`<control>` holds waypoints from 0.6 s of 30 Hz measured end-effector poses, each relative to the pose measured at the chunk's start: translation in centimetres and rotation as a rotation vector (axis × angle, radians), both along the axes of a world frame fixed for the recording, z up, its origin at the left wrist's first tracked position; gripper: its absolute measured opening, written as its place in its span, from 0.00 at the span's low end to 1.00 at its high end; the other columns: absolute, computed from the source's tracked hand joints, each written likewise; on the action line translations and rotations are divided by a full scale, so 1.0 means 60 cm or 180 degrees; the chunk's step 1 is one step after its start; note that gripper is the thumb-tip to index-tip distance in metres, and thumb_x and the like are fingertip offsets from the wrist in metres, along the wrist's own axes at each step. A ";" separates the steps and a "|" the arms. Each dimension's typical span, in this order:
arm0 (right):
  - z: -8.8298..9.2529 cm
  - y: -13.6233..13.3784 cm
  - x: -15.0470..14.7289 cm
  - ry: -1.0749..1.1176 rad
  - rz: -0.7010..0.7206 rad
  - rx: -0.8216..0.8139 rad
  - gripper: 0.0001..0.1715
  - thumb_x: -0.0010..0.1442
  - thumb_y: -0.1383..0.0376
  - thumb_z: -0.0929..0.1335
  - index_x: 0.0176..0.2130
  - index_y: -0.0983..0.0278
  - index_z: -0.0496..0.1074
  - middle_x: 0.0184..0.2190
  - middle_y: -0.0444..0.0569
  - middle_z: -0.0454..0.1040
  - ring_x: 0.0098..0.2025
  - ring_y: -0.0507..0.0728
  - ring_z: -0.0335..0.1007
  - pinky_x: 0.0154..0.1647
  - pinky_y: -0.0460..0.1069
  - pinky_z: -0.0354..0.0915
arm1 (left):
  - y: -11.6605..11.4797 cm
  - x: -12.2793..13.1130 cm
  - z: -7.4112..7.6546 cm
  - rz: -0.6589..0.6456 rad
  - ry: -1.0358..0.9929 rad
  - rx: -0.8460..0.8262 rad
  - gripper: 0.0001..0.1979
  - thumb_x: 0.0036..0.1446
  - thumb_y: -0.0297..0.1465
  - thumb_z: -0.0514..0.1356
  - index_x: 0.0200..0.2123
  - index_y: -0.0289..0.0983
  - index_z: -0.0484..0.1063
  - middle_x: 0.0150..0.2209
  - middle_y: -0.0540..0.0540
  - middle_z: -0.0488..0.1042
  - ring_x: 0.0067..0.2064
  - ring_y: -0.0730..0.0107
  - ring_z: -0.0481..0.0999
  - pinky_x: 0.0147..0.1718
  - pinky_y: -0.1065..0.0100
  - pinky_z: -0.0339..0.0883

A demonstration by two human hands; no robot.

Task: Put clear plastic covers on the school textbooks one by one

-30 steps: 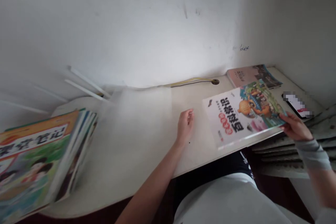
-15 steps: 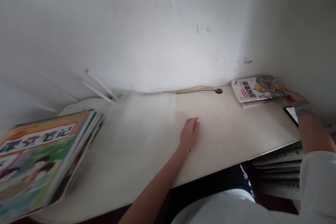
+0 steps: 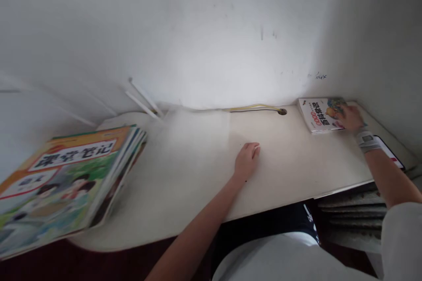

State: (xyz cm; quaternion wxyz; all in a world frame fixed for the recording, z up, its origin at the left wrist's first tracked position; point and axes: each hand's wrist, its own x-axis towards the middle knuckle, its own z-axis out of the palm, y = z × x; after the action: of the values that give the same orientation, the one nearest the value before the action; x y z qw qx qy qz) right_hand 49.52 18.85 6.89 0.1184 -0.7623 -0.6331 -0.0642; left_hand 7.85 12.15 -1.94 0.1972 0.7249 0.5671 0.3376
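My right hand [image 3: 351,117], smeared by motion, lies over the right part of a picture-covered book [image 3: 316,114] at the far right corner of the desk. The book has a white cover with red and black characters and a cartoon figure, and seems to lie on other thin books. Whether my fingers grip it or only touch it, I cannot tell. Near the middle of the desk [image 3: 273,171], my left hand [image 3: 246,160] rests with its fingers curled and pressed together. Nothing clear shows in it, apart from a small pale spot at its fingertips.
A thick stack of workbooks [image 3: 69,180] with an orange-topped cover is at the left. A phone [image 3: 389,151] lies beside my right wrist. Yellow and black cables [image 3: 257,107] run along the wall to a round hole [image 3: 282,112]. White rods [image 3: 145,101] lean near the wall.
My right hand has moved left from the book's right edge onto its cover. More of the phone shows. The view has shifted slightly left; my left hand stays on the desk.
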 end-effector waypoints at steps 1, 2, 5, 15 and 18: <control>-0.017 0.006 -0.032 -0.0051 0.0308 -0.0056 0.25 0.62 0.60 0.62 0.55 0.70 0.63 0.57 0.66 0.60 0.58 0.63 0.54 0.55 0.57 0.52 | -0.001 0.001 0.001 -0.0037 -0.0002 0.0036 0.14 0.62 0.33 0.48 0.45 0.37 0.69 0.44 0.42 0.71 0.44 0.67 0.72 0.47 0.62 0.64; -0.036 0.012 -0.063 -0.0102 0.0615 -0.0132 0.26 0.61 0.58 0.64 0.56 0.65 0.63 0.59 0.61 0.59 0.60 0.62 0.52 0.57 0.56 0.51 | -0.003 0.002 0.004 -0.0055 0.0001 0.0087 0.13 0.62 0.32 0.48 0.44 0.37 0.69 0.44 0.42 0.71 0.44 0.67 0.72 0.47 0.63 0.64; -0.086 0.025 -0.137 -0.0280 0.1071 -0.0256 0.28 0.59 0.54 0.64 0.56 0.61 0.63 0.62 0.57 0.54 0.63 0.65 0.47 0.59 0.60 0.49 | -0.008 -0.005 0.018 -0.0025 0.0310 0.0385 0.13 0.61 0.31 0.48 0.43 0.37 0.70 0.45 0.42 0.71 0.48 0.66 0.70 0.49 0.62 0.62; -0.129 0.054 -0.139 -0.0592 0.0895 -0.0263 0.29 0.63 0.54 0.56 0.57 0.67 0.62 0.60 0.61 0.58 0.61 0.68 0.52 0.59 0.60 0.49 | 0.015 -0.121 0.029 0.1580 0.1852 -0.0685 0.24 0.58 0.34 0.51 0.55 0.26 0.60 0.58 0.23 0.58 0.59 0.40 0.58 0.51 0.45 0.56; -0.128 0.043 -0.150 -0.0603 0.0932 -0.0097 0.33 0.61 0.54 0.58 0.60 0.69 0.58 0.61 0.63 0.55 0.63 0.68 0.48 0.60 0.61 0.47 | 0.023 -0.139 0.028 0.1508 0.1824 -0.0748 0.17 0.59 0.31 0.48 0.47 0.30 0.67 0.47 0.28 0.70 0.51 0.50 0.70 0.44 0.55 0.65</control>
State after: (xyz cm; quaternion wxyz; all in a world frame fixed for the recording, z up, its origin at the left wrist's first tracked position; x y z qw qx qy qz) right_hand 40.52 21.45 -0.77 0.0548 -0.6541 -0.7466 -0.1083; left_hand -0.47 13.51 -0.27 0.0292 0.6113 0.7857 0.0904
